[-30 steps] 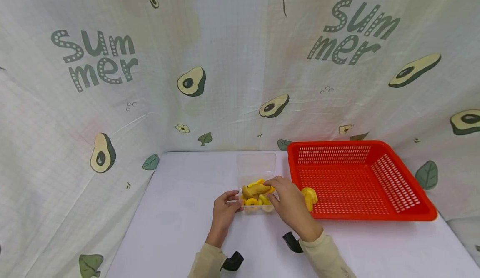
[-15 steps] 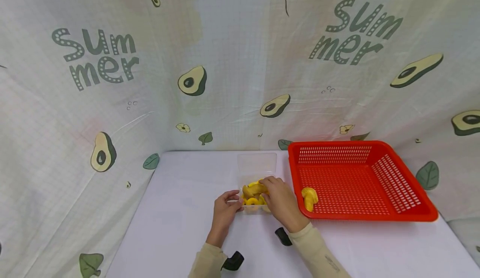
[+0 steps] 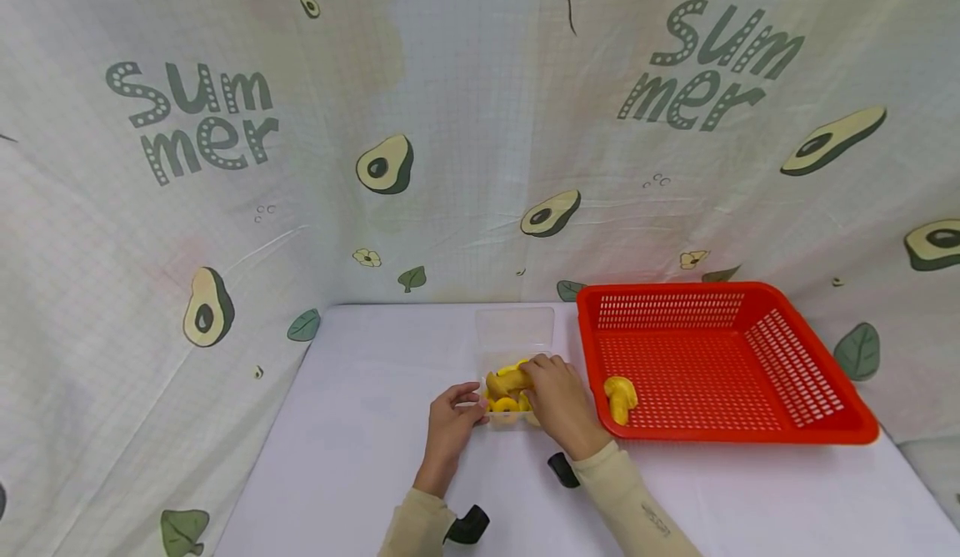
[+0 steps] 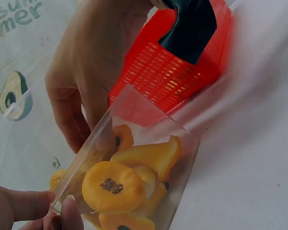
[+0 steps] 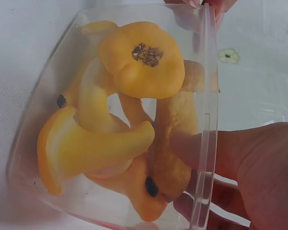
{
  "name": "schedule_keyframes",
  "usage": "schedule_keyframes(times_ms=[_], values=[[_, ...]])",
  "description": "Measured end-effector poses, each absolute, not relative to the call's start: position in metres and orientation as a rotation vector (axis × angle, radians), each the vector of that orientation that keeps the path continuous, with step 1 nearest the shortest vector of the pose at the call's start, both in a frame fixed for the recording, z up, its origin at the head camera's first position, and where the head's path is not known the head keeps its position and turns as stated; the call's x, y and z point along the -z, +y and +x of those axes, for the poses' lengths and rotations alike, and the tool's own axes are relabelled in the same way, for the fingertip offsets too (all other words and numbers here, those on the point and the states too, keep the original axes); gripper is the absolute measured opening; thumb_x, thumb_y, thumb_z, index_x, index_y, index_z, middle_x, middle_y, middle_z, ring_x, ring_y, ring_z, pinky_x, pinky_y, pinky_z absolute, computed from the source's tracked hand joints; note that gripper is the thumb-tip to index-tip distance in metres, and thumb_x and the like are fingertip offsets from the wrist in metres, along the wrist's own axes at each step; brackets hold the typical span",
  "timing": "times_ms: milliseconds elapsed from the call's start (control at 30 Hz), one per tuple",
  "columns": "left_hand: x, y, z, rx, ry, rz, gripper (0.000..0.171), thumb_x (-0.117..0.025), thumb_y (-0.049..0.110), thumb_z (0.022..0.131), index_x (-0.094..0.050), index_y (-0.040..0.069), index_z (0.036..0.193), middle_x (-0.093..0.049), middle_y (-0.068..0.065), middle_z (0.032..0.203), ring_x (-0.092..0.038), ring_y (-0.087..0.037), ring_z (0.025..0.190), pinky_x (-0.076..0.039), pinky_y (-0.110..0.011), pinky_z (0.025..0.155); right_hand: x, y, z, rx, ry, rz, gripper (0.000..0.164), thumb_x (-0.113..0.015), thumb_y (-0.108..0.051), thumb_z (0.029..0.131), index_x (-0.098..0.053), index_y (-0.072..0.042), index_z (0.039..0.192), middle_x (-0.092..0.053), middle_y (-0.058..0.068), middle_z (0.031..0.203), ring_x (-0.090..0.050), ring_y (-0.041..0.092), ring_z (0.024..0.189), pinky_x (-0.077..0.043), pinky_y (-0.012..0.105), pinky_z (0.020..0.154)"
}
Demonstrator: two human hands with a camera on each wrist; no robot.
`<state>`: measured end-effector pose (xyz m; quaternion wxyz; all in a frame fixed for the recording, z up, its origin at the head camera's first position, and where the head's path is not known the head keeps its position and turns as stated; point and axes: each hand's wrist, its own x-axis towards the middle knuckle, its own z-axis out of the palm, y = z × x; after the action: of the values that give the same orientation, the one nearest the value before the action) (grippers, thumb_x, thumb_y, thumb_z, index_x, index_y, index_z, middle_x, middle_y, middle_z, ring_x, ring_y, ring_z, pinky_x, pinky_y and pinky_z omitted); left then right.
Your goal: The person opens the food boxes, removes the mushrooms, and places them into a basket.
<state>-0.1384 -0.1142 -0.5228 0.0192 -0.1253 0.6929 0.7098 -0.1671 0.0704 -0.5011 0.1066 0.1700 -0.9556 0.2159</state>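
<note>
A clear plastic box [image 3: 504,422] with its lid [image 3: 516,329] folded back stands on the table, filled with several yellow mushroom-shaped pieces. My left hand [image 3: 447,424] holds the box's left side; in the left wrist view its thumb [image 4: 31,204] and fingertips pinch the rim. Reaching in from the right, my right hand [image 3: 558,394] pinches a tan, elongated mushroom-shaped piece [image 5: 175,112], with the thumb seen through the wall in the right wrist view. Below it lie a yellow piece with a dark, speckled round end [image 5: 156,76] and a smooth curved one [image 5: 96,148].
To the right of the box stands a red perforated plastic basket [image 3: 750,434]. One yellow mushroom-shaped piece [image 3: 621,398] lies in its near left corner. A patterned cloth [image 3: 450,123] hangs behind the white-covered table [image 3: 360,390].
My right hand has shifted slightly left, from the box's right edge further over the pieces inside. The left hand stays at the box's side.
</note>
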Motion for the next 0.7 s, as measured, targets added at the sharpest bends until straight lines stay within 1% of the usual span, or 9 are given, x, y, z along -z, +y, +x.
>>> schedule_keyframes(times_ms=[133,267,367,467,567,700], values=[[0.524,-0.114,-0.139,-2.205,2.149,-0.386,0.040,-0.072,-0.009,0.093,-0.062,-0.016,0.131,-0.061,-0.016,0.105,-0.063,-0.013,0.078,-0.065,-0.025,0.070,0.503,0.070,-0.168,-0.666,-2.794,0.484,0.035,-0.092,-0.009,0.081,-0.077,-0.005,0.112,-0.071,0.010,0.109,-0.061,0.031,0.100,-0.056,0.045,0.090],[0.524,-0.114,-0.139,-2.206,2.148,-0.387,0.040,-0.072,-0.009,0.093,-0.062,-0.016,0.131,-0.061,-0.016,0.104,-0.063,-0.013,0.078,-0.065,-0.026,0.071,0.505,0.069,-0.169,-0.697,-2.777,0.465,0.032,-0.094,-0.010,0.078,-0.077,-0.008,0.104,-0.072,0.008,0.102,-0.059,0.028,0.095,-0.054,0.043,0.085],[0.524,-0.114,-0.139,-2.206,2.151,-0.384,0.040,-0.072,-0.009,0.093,-0.062,-0.016,0.131,-0.061,-0.016,0.104,-0.063,-0.014,0.078,-0.065,-0.027,0.071,0.505,0.068,-0.169,-0.721,-2.767,0.453,0.029,-0.095,-0.010,0.077,-0.076,-0.009,0.100,-0.073,0.007,0.098,-0.058,0.027,0.091,-0.053,0.042,0.084],[0.524,-0.114,-0.138,-2.201,2.151,-0.392,0.040,-0.072,-0.009,0.093,-0.062,-0.015,0.131,-0.061,-0.015,0.105,-0.063,-0.013,0.079,-0.065,-0.026,0.071,0.504,0.069,-0.167,-0.771,-2.760,0.426,0.028,-0.094,-0.009,0.078,-0.077,-0.009,0.100,-0.074,0.006,0.097,-0.058,0.026,0.090,-0.053,0.041,0.085],[0.524,-0.113,-0.138,-2.195,2.152,-0.400,0.039,-0.072,-0.009,0.093,-0.062,-0.015,0.131,-0.061,-0.016,0.106,-0.063,-0.013,0.079,-0.065,-0.026,0.071,0.497,0.070,-0.163,-0.837,-2.735,0.390,0.028,-0.094,-0.008,0.079,-0.077,-0.009,0.101,-0.074,0.006,0.099,-0.058,0.025,0.093,-0.056,0.041,0.087],[0.524,-0.113,-0.138,-2.180,2.161,-0.415,0.040,-0.072,-0.008,0.094,-0.062,-0.015,0.132,-0.061,-0.016,0.107,-0.063,-0.014,0.079,-0.065,-0.027,0.071,0.483,0.076,-0.158,-0.898,-2.635,0.391,0.029,-0.094,-0.007,0.079,-0.077,-0.009,0.103,-0.075,0.005,0.101,-0.061,0.026,0.097,-0.058,0.042,0.086]])
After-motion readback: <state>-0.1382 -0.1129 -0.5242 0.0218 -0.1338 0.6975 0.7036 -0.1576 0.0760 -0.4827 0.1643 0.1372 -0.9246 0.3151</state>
